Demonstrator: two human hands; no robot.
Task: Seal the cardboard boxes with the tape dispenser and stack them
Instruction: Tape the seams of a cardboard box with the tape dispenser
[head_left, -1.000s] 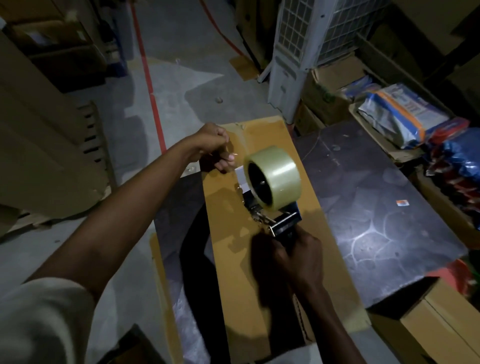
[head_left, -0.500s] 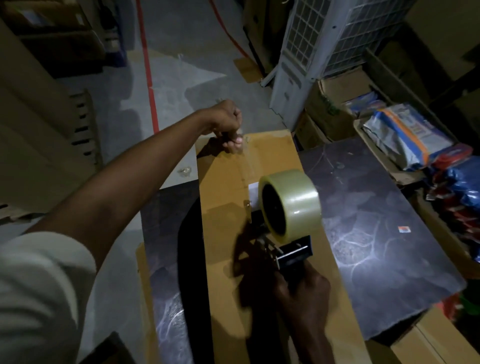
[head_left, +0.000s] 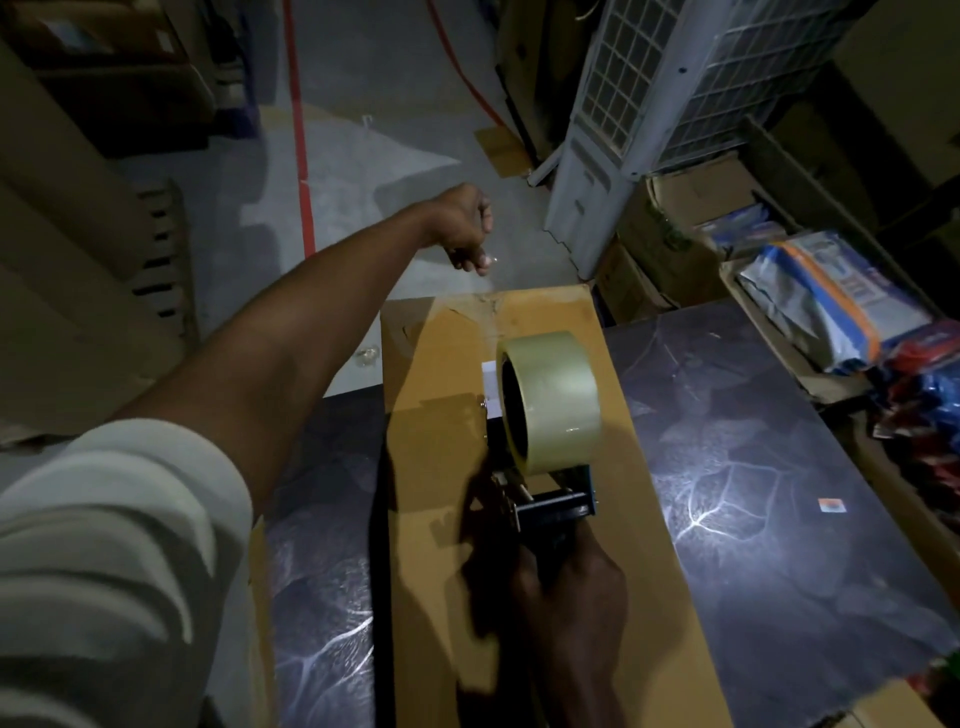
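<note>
A long brown cardboard box (head_left: 447, 426) lies lengthwise on a dark marble-patterned table (head_left: 779, 519). My right hand (head_left: 566, 587) grips the handle of a tape dispenser (head_left: 545, 499) with a roll of clear tape (head_left: 550, 400), held over the middle of the box top. My left hand (head_left: 465, 228) reaches past the far end of the box and pinches the free end of the clear tape (head_left: 488, 259), stretched from the dispenser. The tape strip itself is hard to make out.
A white air cooler (head_left: 623, 119) stands beyond the table on the right. Boxes and bagged goods (head_left: 821, 296) line the right side. Flat cardboard (head_left: 67, 270) leans at left. A red line (head_left: 298, 130) runs along the grey floor.
My left hand has pulled the tape end forward, from over the box top to beyond its far edge. The dispenser has drawn back toward me along the box.
</note>
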